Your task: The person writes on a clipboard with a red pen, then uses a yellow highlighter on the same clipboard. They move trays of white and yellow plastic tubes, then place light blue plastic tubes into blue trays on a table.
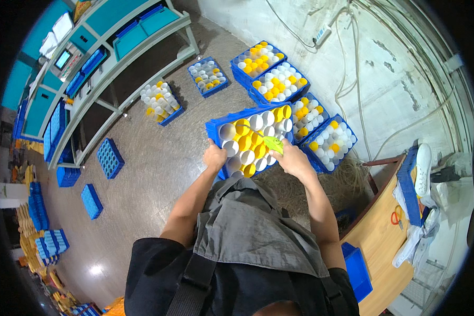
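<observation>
A blue plastic crate (226, 115) packed with open-ended white and yellow tubes is in front of my body. My left hand (215, 157) grips its near left edge. In my right hand (296, 158) is a tool with a lime-green handle (274, 144). Its thin, bent metal shaft (249, 127) reaches left over the tube mouths, its tip by a yellow tube (242, 127) in the upper left of the crate. Whether the tip touches that tube I cannot tell. My right fingers are around the handle, above the crate's right part.
Several blue crates of tubes (279, 83) stand along the wall, and two more (207, 76) sit near a machine frame (142, 94). Blue trays (110, 158) lie on the floor at left. At right a wooden table (383, 237) bears scissors (397, 216) and a blue bin (356, 271).
</observation>
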`<move>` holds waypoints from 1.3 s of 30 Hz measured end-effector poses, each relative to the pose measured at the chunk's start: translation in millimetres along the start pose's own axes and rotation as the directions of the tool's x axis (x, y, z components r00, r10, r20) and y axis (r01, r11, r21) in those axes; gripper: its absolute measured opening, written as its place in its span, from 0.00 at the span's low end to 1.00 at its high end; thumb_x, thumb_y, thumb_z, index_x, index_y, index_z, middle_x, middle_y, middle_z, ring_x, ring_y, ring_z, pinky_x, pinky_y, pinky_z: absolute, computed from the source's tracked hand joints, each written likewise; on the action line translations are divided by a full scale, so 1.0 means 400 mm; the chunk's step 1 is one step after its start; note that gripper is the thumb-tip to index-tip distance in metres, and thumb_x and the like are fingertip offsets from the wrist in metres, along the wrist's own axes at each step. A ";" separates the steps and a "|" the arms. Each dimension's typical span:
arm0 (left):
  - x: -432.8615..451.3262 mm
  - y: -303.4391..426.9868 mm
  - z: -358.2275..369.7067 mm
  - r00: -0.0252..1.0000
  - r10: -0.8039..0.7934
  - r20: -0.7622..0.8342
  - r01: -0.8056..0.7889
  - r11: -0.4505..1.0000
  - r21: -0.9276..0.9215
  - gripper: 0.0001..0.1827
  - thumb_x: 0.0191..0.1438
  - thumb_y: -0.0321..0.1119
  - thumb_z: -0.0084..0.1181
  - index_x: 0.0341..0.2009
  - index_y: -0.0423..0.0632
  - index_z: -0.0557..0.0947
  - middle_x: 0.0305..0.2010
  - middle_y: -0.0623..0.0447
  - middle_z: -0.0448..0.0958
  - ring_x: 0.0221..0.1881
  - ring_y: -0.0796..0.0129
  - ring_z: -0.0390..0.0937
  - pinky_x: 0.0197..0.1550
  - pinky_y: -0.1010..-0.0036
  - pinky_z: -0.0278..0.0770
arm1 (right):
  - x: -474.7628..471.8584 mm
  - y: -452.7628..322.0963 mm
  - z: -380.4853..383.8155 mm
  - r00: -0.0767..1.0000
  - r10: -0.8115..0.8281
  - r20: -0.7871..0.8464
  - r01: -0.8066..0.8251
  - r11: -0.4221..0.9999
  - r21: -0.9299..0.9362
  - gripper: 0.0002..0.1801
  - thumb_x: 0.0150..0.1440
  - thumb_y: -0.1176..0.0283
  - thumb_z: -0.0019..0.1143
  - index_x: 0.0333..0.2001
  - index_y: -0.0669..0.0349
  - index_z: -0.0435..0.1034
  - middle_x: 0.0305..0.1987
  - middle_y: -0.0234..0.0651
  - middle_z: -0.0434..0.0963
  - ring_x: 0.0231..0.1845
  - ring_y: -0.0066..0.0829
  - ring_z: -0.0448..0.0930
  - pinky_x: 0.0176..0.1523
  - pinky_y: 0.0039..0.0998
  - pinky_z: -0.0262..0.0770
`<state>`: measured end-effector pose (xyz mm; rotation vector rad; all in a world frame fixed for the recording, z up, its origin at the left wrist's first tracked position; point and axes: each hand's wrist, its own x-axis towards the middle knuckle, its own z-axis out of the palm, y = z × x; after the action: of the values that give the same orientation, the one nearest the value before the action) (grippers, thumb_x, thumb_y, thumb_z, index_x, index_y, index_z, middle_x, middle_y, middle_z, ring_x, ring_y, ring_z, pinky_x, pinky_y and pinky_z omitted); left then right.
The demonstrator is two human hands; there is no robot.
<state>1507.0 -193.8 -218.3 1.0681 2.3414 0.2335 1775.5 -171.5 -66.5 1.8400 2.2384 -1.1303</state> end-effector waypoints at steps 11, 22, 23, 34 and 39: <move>0.035 -0.064 -0.030 1.000 -0.011 -0.017 0.009 0.993 -0.118 0.37 0.50 0.37 0.51 0.65 0.33 0.65 0.49 0.29 0.79 0.52 0.40 0.79 0.57 0.55 0.75 | -0.093 -0.086 0.055 0.990 -0.062 0.124 0.084 0.981 -0.173 0.30 0.63 0.52 0.52 0.54 0.70 0.64 0.41 0.60 0.80 0.46 0.57 0.81 0.49 0.50 0.76; 0.097 -0.273 -0.026 0.987 -0.158 0.028 0.155 0.888 -0.432 0.20 0.44 0.36 0.58 0.41 0.38 0.84 0.39 0.36 0.83 0.44 0.47 0.83 0.45 0.61 0.78 | -0.044 -0.012 0.089 0.998 0.046 0.041 -0.035 0.970 -0.241 0.26 0.63 0.54 0.53 0.50 0.68 0.65 0.39 0.58 0.81 0.44 0.56 0.82 0.49 0.50 0.76; 0.098 -0.294 -0.029 0.987 -0.161 0.020 0.155 0.901 -0.406 0.17 0.44 0.36 0.60 0.35 0.35 0.85 0.33 0.37 0.84 0.38 0.50 0.84 0.40 0.61 0.78 | -0.019 0.001 0.078 0.998 0.060 0.019 -0.054 0.969 -0.242 0.27 0.63 0.54 0.53 0.50 0.69 0.65 0.40 0.57 0.81 0.44 0.56 0.82 0.48 0.50 0.76; 0.226 -0.397 -0.131 0.993 -0.087 0.078 0.117 0.694 -0.710 0.12 0.48 0.29 0.62 0.33 0.33 0.86 0.31 0.47 0.84 0.30 0.65 0.80 0.34 0.67 0.76 | 0.293 0.022 -0.047 0.930 0.367 -0.032 -0.369 0.925 -0.092 0.31 0.60 0.51 0.54 0.51 0.70 0.65 0.29 0.43 0.82 0.25 0.38 0.84 0.35 0.39 0.79; 0.421 -0.438 -0.213 0.991 -0.067 0.115 0.130 0.674 -0.728 0.12 0.51 0.31 0.61 0.34 0.34 0.86 0.31 0.49 0.83 0.30 0.67 0.79 0.34 0.70 0.76 | 0.443 -0.087 -0.055 0.930 0.362 0.062 -0.353 0.929 -0.112 0.30 0.60 0.50 0.54 0.51 0.69 0.66 0.27 0.43 0.81 0.20 0.37 0.82 0.31 0.37 0.79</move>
<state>1257.7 -180.8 -281.2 0.5179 1.9097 0.9837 1701.3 -12.1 -112.9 2.0105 1.7785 -0.9883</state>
